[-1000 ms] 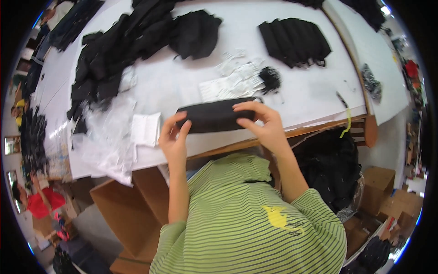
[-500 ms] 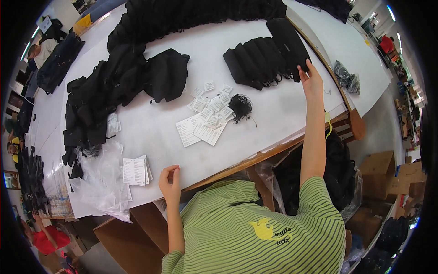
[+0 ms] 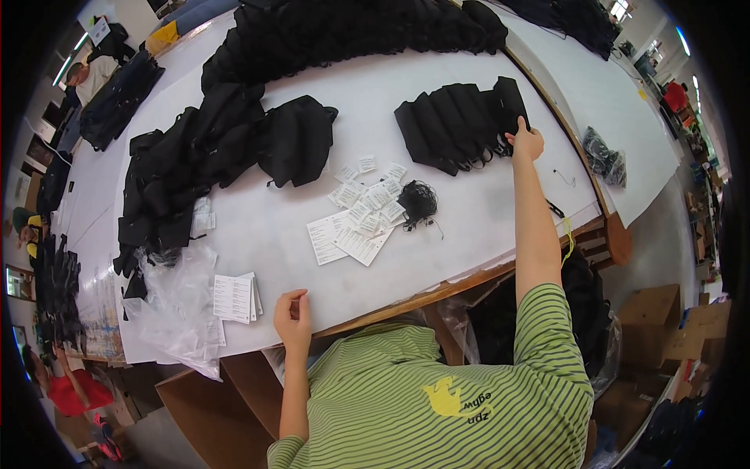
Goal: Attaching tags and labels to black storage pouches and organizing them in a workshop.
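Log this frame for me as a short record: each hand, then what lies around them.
Right hand: touching the near end of a black fabric piece
Piece position: right end of a black row
Left hand: loosely curled, apparently empty, near table edge
Table centre: white tags, black cord bundle beside them
Table left: clear plastic bag, white card stack

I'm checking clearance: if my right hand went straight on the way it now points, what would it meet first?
Your right hand would first meet the black fabric item at the right end of the black row; it already seems to touch it, though exact contact is hard to judge.
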{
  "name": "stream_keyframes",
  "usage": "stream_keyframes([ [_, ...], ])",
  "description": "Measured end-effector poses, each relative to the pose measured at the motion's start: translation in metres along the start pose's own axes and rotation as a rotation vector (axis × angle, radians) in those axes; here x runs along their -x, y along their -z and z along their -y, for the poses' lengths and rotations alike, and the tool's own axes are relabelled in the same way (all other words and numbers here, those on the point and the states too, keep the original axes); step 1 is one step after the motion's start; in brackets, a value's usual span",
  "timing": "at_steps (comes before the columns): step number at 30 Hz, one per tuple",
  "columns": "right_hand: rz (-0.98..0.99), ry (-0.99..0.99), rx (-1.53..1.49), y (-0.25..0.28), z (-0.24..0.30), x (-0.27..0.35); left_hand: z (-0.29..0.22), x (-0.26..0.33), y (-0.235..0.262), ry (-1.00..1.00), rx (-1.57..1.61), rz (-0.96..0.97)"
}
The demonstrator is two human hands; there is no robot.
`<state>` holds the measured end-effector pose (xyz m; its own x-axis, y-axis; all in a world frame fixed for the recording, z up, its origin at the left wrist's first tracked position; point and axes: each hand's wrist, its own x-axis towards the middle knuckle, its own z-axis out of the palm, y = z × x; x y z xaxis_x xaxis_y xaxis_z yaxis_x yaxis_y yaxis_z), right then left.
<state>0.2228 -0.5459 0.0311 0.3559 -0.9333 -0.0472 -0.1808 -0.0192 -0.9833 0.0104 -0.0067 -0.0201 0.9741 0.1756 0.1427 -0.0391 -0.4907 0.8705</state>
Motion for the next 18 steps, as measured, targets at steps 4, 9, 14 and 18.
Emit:
stream_keyframes([
  [4,0.145,0.114,0.075,-0.003,-0.009,-0.005,-0.006,-0.001,-0.001,-0.019,-0.024,0.0],
  [9,0.239,0.173,0.028,-0.004,-0.004,-0.027,-0.004,-0.001,0.0,-0.024,-0.046,0.0],
  [14,0.281,0.119,0.583,-0.001,0.008,-0.038,-0.002,0.0,0.0,-0.024,-0.034,-0.003],
  [18,0.193,0.205,0.731,-0.005,0.01,-0.017,-0.002,0.002,0.002,-0.047,-0.077,-0.007],
])
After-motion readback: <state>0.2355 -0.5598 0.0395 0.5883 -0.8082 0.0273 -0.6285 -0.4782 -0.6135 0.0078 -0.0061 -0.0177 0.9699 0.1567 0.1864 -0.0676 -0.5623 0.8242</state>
